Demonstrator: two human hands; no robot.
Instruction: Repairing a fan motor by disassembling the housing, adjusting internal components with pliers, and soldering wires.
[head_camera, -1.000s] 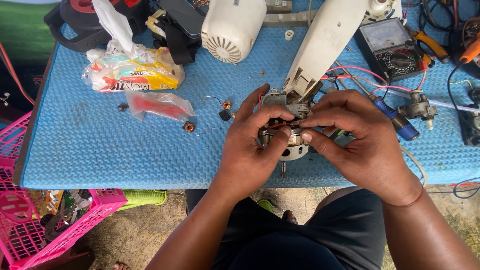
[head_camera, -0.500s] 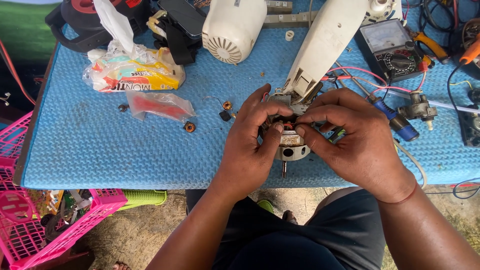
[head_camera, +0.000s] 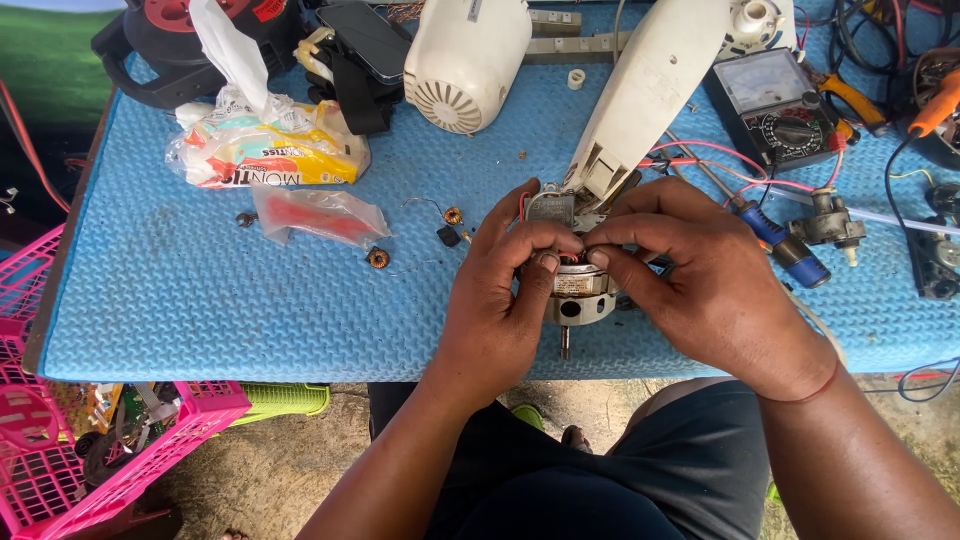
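Right now both hands are meeting over a small round metal motor (head_camera: 575, 295) that is sitting at the near edge of the blue mat (head_camera: 200, 310), its shaft pointing back toward the person. The left hand (head_camera: 500, 300) is curling around the motor's left side, thumb and forefinger pressed together on top of it. The right hand (head_camera: 700, 280) is coming in from the other side, its fingertips (head_camera: 600, 250) pinching against the left ones, almost touching. Whatever is being nipped between them is too small to make out; a bit of red wire is showing there. The fingers are hiding most of the motor's top.

Just behind the hands a long white casing (head_camera: 650, 90) is lying slantwise, with a white domed cover (head_camera: 465, 60) to its left. A meter with a dial (head_camera: 775, 105) is resting to the right, among red wires. A crumpled plastic bag (head_camera: 260, 150) is lying well to the left, and a pink crate (head_camera: 60, 440), cut off by the frame, is standing below the table.
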